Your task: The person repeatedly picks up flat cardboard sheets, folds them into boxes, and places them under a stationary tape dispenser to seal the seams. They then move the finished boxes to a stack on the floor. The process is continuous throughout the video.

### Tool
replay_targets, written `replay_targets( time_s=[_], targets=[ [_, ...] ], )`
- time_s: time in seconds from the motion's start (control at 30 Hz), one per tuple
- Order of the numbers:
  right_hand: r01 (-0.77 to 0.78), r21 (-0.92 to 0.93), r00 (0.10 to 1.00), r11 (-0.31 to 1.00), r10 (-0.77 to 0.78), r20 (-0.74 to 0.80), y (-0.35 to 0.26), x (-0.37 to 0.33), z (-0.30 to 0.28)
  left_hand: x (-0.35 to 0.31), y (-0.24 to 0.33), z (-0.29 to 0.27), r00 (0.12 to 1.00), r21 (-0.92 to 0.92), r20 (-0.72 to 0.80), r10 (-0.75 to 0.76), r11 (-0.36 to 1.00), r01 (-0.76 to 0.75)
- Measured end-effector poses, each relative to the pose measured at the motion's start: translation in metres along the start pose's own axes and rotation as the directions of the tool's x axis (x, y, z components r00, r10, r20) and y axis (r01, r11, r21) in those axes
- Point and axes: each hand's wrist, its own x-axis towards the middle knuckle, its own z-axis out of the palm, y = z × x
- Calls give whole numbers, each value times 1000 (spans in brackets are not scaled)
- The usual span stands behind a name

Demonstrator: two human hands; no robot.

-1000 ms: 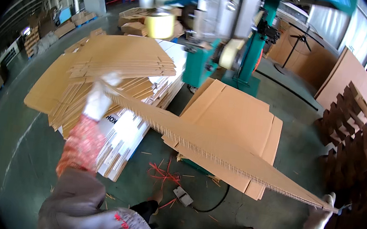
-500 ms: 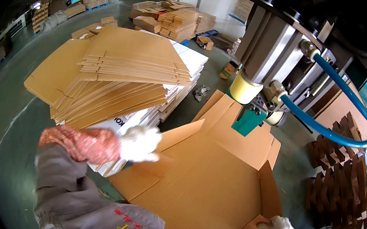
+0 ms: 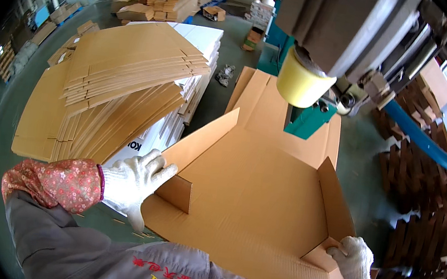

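left hand (image 3: 137, 182) splayed, right hand (image 3: 352, 261) curled, both at the carton (image 3: 251, 187).

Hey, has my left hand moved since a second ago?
Yes, toward you: your left hand, overlapping the brown cardboard stack then, now shows below and right of it.

My grey jacket (image 3: 104, 250) has red and yellow writing (image 3: 157, 276) on it. I see black letters (image 3: 134, 145) on the white cardboard pile (image 3: 158, 131).
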Motion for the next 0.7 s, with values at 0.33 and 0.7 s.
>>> replay_targets(
  time_s=[0.33,0.7],
  targets=[
    [-141,431,975,891,49,217,-46,-49,-44,33,-75,53,804,-385,-570,-170,920,-78],
    [207,942,969,265,75,-234,-30,17,-139,-8,-87,-34,626,-717,-580,-521,-38,-696]
  ],
)
